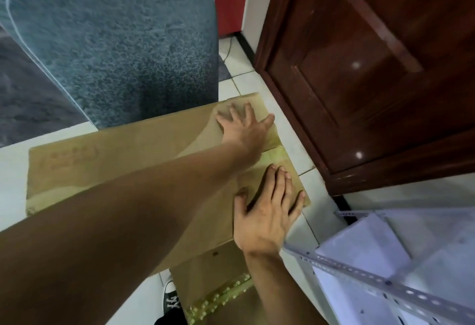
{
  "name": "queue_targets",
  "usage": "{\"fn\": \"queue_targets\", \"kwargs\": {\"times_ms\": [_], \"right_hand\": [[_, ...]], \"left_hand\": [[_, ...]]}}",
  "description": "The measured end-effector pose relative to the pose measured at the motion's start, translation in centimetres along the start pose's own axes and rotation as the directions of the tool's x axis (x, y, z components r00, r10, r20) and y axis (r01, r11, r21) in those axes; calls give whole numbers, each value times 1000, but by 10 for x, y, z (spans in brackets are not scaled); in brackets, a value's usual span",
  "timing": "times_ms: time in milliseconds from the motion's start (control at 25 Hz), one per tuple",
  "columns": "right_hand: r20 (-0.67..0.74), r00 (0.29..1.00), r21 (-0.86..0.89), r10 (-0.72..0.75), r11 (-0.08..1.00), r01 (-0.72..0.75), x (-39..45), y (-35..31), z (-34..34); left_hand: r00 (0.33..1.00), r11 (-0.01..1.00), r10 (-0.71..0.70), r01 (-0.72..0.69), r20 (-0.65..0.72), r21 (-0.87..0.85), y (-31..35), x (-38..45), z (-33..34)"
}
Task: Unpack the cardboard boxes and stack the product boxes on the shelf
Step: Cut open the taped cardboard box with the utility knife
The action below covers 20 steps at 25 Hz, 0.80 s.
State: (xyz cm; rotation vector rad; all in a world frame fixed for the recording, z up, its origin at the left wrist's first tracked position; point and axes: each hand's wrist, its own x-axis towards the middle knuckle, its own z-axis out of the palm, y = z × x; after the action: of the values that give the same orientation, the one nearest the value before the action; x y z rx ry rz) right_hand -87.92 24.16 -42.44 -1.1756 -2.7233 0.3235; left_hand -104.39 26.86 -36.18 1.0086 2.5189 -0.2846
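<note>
A flattened brown cardboard box [123, 155] lies on the white tiled floor, faint red print on its left part. My left hand [244, 126] reaches across it and presses flat on the far right flap, fingers spread. My right hand [267, 211] presses flat on the near right flap, fingers straight. A second cardboard box [221, 283] with yellowish tape along its seam sits nearer me, below my right wrist. The white metal shelf [401, 260] with slotted angle posts stands at the lower right. No product boxes show.
A teal fuzzy upholstered chair [115, 42] stands right behind the flattened box. A dark wooden door [372, 67] fills the upper right. A grey rug [28, 93] lies at the left. My black-and-white shoe [171, 299] shows at the bottom.
</note>
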Motion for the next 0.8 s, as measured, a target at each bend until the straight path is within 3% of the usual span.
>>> {"fn": "queue_targets", "kwargs": {"times_ms": [80, 200, 360, 400, 480, 520, 560, 680, 800], "right_hand": [[10, 1000, -1, -2, 1000, 2, 2, 1, -1], [17, 1000, -4, -1, 1000, 1, 2, 3, -3], [17, 1000, -11, -10, 1000, 10, 3, 3, -4], [17, 1000, -25, -8, 1000, 8, 3, 3, -3], [16, 1000, -34, -7, 999, 7, 3, 3, -1], [15, 1000, -28, -9, 1000, 10, 3, 4, 0], [11, 1000, -25, -9, 1000, 10, 3, 4, 1], [4, 1000, -26, -2, 1000, 2, 3, 4, 3], [1, 1000, -28, -7, 1000, 7, 2, 2, 5]], "left_hand": [[994, 993, 98, -95, 47, -73, -10, 1, -24], [977, 917, 204, -213, -63, -336, -54, 16, -81], [968, 946, 163, -209, -193, -247, -98, 12, -104], [937, 956, 146, -217, -318, -199, -105, 4, -97], [782, 984, 126, -175, -611, -21, -122, -19, -76], [718, 990, 129, -128, -684, 53, -133, -27, -62], [700, 992, 121, -69, -704, 102, -146, -34, -46], [767, 988, 8, 93, -641, 124, -189, -53, 15], [828, 985, -152, 172, -540, -13, -238, -95, 74]]}}
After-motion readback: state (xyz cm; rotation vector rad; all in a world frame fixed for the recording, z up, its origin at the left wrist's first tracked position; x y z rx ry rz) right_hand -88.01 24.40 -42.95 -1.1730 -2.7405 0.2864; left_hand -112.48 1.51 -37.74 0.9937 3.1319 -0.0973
